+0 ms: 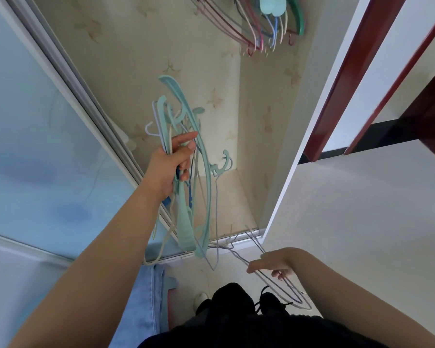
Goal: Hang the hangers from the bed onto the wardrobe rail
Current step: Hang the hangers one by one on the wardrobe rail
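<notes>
Left hand — fingers curled tight round a hanger bundle, raised before the open wardrobe. Right hand — low, fingers pinching thin wire hangers. Hung hangers at the wardrobe's top edge.

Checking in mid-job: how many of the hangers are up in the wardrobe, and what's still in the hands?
Part done: a cluster of coloured hangers already hangs at the top of the open wardrobe; the rail itself is out of frame. In hand: the left hand grips a bundle of mint-green hangers, and the right hand holds thin wire hangers. Those remain to hang. The bed isn't in view.
</notes>
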### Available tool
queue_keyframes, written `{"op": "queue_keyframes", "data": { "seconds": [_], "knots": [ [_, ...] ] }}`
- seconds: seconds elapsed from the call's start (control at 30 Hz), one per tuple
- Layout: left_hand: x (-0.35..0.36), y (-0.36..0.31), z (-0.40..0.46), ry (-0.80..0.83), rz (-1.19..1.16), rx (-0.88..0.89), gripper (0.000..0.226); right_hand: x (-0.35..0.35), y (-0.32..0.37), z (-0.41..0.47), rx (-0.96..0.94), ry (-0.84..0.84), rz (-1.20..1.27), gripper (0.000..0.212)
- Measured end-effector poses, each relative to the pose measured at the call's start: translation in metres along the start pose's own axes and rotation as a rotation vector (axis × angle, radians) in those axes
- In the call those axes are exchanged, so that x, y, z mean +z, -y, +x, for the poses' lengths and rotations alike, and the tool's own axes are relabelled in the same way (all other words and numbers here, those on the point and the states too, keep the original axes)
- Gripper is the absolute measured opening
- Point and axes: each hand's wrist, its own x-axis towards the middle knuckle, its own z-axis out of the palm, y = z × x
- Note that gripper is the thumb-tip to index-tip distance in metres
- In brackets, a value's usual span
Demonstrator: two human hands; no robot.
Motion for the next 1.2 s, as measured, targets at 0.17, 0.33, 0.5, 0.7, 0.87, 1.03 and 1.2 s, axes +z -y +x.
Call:
{"op": "queue_keyframes", "data": {
  "seconds": [0.17, 0.33, 0.5, 0.7, 0.87, 1.03, 1.2],
  "knots": [
    [0.008, -0.006, -0.002, -0.002, -0.025, 0.006, 0.02, 0.02, 0.007, 0.002, -0.089, 0.006, 0.109, 0.116],
    [0.012, -0.01, 0.002, 0.021, -0.005, 0.034, 0.022, 0.04, 0.017, 0.009, -0.058, -0.045, 0.016, 0.077],
    [0.005, -0.019, 0.003, 0.072, -0.048, 0.011, 0.032, 0.02, -0.01, 0.005, -0.159, -0.133, 0.188, 0.043],
    [-0.003, -0.02, 0.008, 0.055, 0.041, 0.004, 0.022, 0.005, -0.039, 0.003, -0.186, -0.165, 0.54, 0.037],
    [-0.006, -0.023, 0.013, 0.02, -0.006, -0.01, 0.022, 0.003, -0.04, 0.002, -0.171, -0.088, 0.572, 0.018],
    [-0.006, -0.023, 0.023, -0.044, 0.055, 0.031, 0.022, -0.016, -0.055, -0.006, -0.169, -0.154, 0.671, 0.038],
    [-0.013, -0.021, 0.034, -0.086, 0.103, 0.065, 0.023, -0.04, -0.054, -0.022, -0.19, -0.263, 0.661, 0.054]
  ]
}}
